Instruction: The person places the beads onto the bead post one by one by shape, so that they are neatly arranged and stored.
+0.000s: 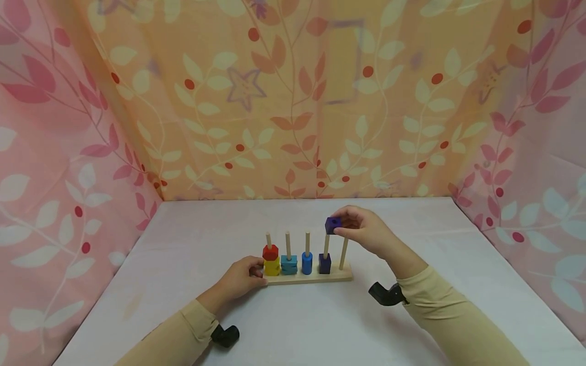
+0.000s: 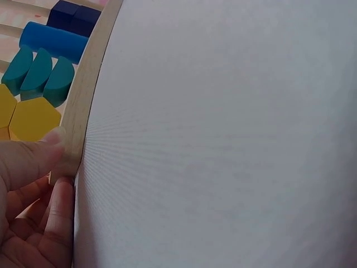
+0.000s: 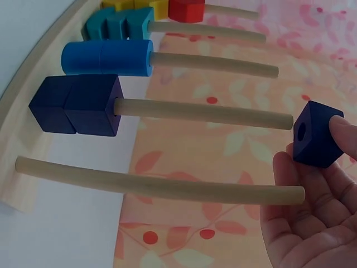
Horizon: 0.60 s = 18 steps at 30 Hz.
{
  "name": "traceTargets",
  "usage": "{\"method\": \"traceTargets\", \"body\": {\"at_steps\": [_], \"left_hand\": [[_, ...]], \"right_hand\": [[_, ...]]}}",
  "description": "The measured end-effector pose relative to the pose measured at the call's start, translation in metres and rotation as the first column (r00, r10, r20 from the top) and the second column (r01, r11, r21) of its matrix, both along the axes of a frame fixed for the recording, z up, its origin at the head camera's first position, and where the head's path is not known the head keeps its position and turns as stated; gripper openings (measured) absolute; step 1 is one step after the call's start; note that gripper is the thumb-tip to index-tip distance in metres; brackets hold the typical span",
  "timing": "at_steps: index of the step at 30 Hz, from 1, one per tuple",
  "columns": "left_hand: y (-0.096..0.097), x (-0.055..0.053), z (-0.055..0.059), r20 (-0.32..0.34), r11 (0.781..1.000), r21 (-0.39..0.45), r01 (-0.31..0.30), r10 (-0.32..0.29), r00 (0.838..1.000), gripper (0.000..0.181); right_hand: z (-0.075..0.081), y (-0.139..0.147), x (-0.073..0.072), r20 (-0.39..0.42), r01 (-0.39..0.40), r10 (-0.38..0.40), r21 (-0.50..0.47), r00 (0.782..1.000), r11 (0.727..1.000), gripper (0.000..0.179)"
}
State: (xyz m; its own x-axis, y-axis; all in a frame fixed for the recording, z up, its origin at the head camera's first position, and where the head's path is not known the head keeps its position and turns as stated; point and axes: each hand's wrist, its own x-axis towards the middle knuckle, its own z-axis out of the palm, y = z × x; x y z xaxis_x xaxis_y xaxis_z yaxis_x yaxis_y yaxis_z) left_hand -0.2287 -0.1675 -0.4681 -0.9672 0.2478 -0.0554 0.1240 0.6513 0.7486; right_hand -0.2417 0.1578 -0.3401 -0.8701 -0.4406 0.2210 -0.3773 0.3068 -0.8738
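Note:
My right hand (image 1: 366,231) pinches a dark purple cube (image 3: 319,134) between thumb and fingers. A hole shows in the cube's side, close by the tip of the fourth peg (image 3: 206,113), on which dark purple cubes (image 1: 324,264) sit low. With thumb and fingers, my left hand (image 1: 241,277) grips the left end of the wooden peg stacker's base (image 1: 302,279). Along the base stand a red block (image 1: 270,252) above yellow blocks (image 1: 271,267), then teal blocks (image 1: 289,265) and blue cylinders (image 1: 307,263). The rightmost peg (image 3: 162,183) is bare.
A white cloth (image 1: 192,229) covers the table under the stacker. Patterned fabric (image 1: 293,101) hangs behind and at both sides. A black wrist device (image 1: 386,294) sits at the right cuff, and another black device (image 1: 225,336) at the left.

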Motion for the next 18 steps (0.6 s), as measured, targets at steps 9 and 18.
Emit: {"method": "traceTargets", "body": {"at_steps": [9,18], "left_hand": [[0.0,0.001,0.0,-0.001,1.0,0.005,0.0,0.0,1.0,0.045],[-0.001,0.0,-0.002,-0.024,1.0,-0.01,0.028,-0.029,0.999,0.044]], "right_hand": [[-0.003,-0.006,-0.001,0.026,-0.008,0.007,0.019,1.0,1.0,0.029],[-0.014,-0.009,-0.006,0.076,0.023,-0.03,0.083,0.997,0.996,0.032]]}}
